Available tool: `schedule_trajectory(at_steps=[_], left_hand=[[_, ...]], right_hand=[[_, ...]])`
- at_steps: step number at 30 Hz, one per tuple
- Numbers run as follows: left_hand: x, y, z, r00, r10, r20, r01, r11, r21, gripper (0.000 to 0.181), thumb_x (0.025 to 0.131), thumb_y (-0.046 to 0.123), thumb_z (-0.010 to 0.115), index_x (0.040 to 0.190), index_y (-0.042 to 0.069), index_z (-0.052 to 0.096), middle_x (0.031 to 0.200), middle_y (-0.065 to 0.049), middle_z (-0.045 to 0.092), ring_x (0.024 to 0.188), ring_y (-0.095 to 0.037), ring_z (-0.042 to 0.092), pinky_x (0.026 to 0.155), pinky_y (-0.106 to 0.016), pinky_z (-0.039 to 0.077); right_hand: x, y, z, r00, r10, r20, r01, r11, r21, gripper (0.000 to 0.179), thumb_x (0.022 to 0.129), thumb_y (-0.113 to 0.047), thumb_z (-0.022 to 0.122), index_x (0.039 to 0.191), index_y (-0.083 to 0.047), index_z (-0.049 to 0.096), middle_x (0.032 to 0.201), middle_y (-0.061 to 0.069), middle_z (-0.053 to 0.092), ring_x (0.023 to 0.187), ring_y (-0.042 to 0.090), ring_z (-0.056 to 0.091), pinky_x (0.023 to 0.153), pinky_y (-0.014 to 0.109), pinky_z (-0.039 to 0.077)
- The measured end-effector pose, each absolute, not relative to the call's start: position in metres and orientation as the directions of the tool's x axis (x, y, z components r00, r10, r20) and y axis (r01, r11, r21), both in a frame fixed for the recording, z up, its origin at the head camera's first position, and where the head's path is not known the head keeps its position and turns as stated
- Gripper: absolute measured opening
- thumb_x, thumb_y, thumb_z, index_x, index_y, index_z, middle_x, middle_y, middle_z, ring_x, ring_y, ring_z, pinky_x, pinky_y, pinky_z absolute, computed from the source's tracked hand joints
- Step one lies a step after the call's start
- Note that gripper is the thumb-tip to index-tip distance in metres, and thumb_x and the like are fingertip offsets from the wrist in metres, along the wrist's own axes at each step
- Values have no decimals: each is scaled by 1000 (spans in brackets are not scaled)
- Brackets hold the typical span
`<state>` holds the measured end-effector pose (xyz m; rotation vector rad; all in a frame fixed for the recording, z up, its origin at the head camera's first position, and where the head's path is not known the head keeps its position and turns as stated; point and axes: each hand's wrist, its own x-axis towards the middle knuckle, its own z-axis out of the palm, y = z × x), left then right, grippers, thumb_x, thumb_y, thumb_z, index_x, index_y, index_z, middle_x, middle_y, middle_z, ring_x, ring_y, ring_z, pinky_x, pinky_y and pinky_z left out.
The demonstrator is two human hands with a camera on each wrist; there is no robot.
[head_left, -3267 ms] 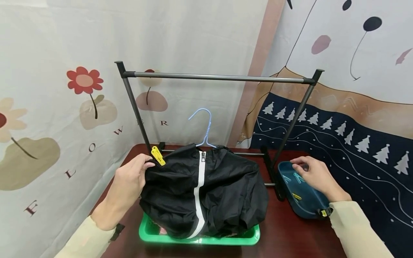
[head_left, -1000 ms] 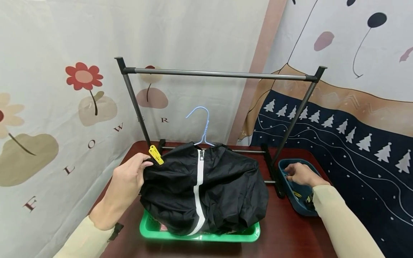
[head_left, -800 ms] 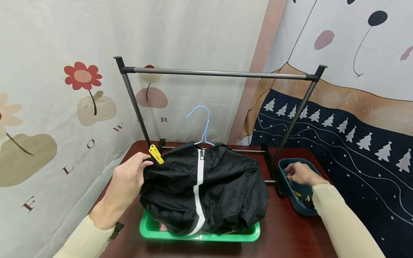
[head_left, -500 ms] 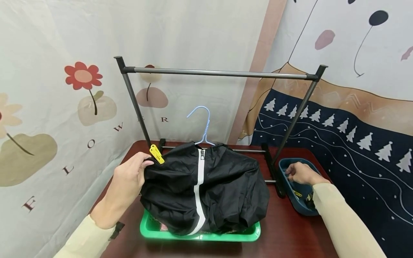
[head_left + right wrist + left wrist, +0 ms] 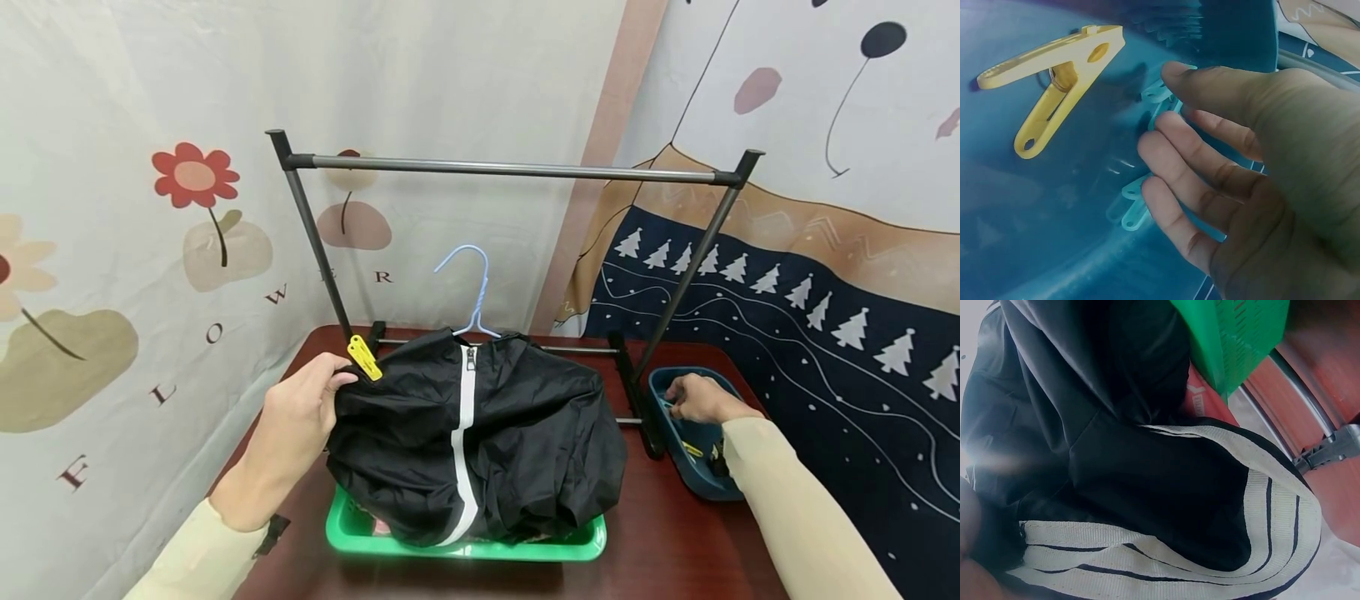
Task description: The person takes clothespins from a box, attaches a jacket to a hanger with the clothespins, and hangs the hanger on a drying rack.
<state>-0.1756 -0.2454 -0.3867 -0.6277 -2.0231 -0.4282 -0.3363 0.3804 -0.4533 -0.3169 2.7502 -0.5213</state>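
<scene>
Left hand (image 5: 296,421) pinches black fabric zip jacket (image 5: 540,425) at one shoulder, beside yellow plastic clip (image 5: 364,358). Jacket lies over green plastic basket (image 5: 465,552). Right hand (image 5: 708,402) half-curled at teal plastic clip (image 5: 1158,95) inside blue plastic tray (image 5: 693,481), near right edge of dark-red table (image 5: 645,525); whether gripped, cannot tell.

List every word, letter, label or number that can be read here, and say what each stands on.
"F L O W", then farther right "R": spaced letters on the pale curtain.
Between "W" and "R": a mark mostly hidden behind the rack, unreadable.
On the red item, left wrist view: lettering too small and blurred to read.
</scene>
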Motion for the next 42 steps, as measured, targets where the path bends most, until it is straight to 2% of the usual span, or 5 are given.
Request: schedule_trajectory(at_steps=[3, 10, 23, 36, 42], left_hand=[[-174, -246, -386, -449, 265, 853, 575, 816, 49, 45, 125, 35, 50, 112, -2, 72, 97, -14, 77, 75, -21, 70, 72, -39, 61], [-177, -245, -388, -410, 250, 877, 597, 801, 50, 46, 124, 36, 50, 112, -2, 74, 97, -13, 78, 71, -19, 67, 68, -39, 60], [-176, -246, -388, -420, 255, 871, 595, 802, 51, 44, 124, 34, 51, 112, -3, 73, 98, -14, 79, 71, -19, 67, 67, -38, 59], [-177, -245, -388, -400, 249, 882, 601, 798, 47, 45, 123, 35, 50, 112, -3, 73, 97, -14, 78, 69, -19, 66, 66, -38, 59], [-176, -244, -389, -400, 242, 884, 604, 795, 56, 45, 122, 36, 52, 111, -2, 73, 96, -13, 78, 70, -19, 67, 66, -38, 59]], right_hand=[[-336, 379, -453, -923, -270, -273, -158, 914, -373, 29, 107, -6, 81, 129, 12, 75, 115, 23, 80, 94, 27, 71, 85, 44, 62], [-339, 382, -454, -923, -257, -287, -151, 926, -345, 25, 104, -8, 83, 122, 9, 77, 105, 17, 81, 92, 26, 68, 85, 42, 61], [-337, 385, -455, -927, -224, -302, -113, 932, -345, 21, 102, -11, 86, 115, 3, 78, 97, 12, 81, 89, 25, 66, 83, 42, 60], [-337, 389, -458, -934, -227, -276, -114, 922, -370, 16, 99, -7, 86, 111, 2, 80, 98, 10, 81, 92, 26, 67, 85, 43, 61], [-336, 395, -458, -937, -229, -264, -114, 915, -387, 19, 99, -11, 87, 112, 2, 81, 101, 12, 81, 95, 27, 70, 88, 45, 63]])
